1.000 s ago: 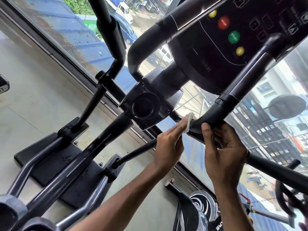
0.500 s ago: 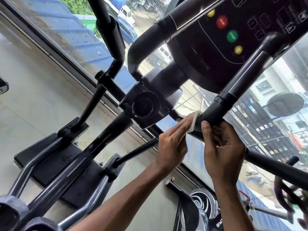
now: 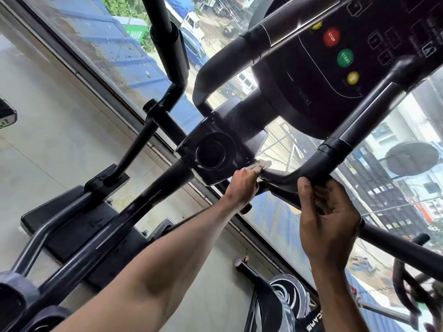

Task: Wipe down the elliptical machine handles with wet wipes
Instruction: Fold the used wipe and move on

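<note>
The wet wipe [image 3: 261, 164] lies just right of centre, a small pale crumple that is blurred and mostly hidden behind the left hand [image 3: 242, 186]. That hand's fingers are bunched together and pinch the wipe against the inner end of the black handle [image 3: 311, 168]. From there the handle runs toward 3 o'clock, bends, and climbs toward 1 o'clock to the console [image 3: 311, 92].

At 4 o'clock of the wipe, the right hand [image 3: 328, 224] grips the bend from below. Its thumb lies up the near side and its fingers curl round the bar, and the bar hides how they sit on its far side.

At 9 o'clock of the wipe, touching distance away, is a dark housing [image 3: 215, 152] with a round socket. A second handle [image 3: 230, 61] arches at 12 o'clock. The console carries red, green and yellow buttons, and the frame edge cuts off its upper part. Behind everything is a window [image 3: 119, 51], through which the street shows only hazily. A black foot platform [image 3: 72, 224] lies at 8 o'clock on the pale floor [image 3: 48, 116].
</note>
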The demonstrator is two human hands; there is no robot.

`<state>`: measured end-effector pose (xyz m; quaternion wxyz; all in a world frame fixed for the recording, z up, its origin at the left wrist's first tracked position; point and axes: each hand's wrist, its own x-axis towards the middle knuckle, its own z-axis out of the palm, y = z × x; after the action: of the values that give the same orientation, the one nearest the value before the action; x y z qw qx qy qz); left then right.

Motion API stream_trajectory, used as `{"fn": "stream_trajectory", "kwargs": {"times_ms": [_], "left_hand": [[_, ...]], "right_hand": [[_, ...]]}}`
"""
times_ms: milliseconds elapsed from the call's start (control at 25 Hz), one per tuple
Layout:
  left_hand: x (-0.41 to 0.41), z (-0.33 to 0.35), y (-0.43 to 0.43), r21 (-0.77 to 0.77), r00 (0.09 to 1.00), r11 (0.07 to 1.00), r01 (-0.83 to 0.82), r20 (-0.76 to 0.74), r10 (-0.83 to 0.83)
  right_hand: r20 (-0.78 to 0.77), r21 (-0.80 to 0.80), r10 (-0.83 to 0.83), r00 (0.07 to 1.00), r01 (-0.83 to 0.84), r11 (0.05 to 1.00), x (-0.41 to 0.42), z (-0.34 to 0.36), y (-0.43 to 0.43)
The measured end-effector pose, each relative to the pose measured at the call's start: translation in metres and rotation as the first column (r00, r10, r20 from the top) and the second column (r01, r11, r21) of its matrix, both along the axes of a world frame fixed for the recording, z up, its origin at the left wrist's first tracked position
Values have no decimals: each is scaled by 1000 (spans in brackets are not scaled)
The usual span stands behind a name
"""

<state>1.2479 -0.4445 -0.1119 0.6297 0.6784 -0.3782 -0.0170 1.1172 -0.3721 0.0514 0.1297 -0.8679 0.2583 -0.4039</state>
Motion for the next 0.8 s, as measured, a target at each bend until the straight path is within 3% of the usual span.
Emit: {"fn": "stream_trajectory", "kwargs": {"times_ms": [160,320,480,600,680,720,800], "left_hand": [[-18,19,23,-176,904,984,-10,-421,-66],[-53,38,57,-465,820,872,-152,-552,-151],[-106,52,55,-431,728,857,-284,-678,-100],[-95,63,31,-317,475,895,-315,-868,-141],[-84,70,26,-318,370,877,-360,-912,-178],[-86,75,30,-327,365,862,-386,-913,-183],[-100,84,47,-386,455,830,-403,-871,-185]], "right_hand": [[9,-9,9,1000,-9,1000,-1,-2,-2],[26,18,24,999,-25,1000,-1,-3,-6],[13,30,47,999,-47,998,-2,-1,-6],[6,35,55,998,-55,998,-3,1,-8],[-7,14,50,999,-50,999,-3,0,-9],[-9,6,50,999,-50,999,-3,0,-10],[-12,-11,45,999,-45,999,-4,-1,-12]]}}
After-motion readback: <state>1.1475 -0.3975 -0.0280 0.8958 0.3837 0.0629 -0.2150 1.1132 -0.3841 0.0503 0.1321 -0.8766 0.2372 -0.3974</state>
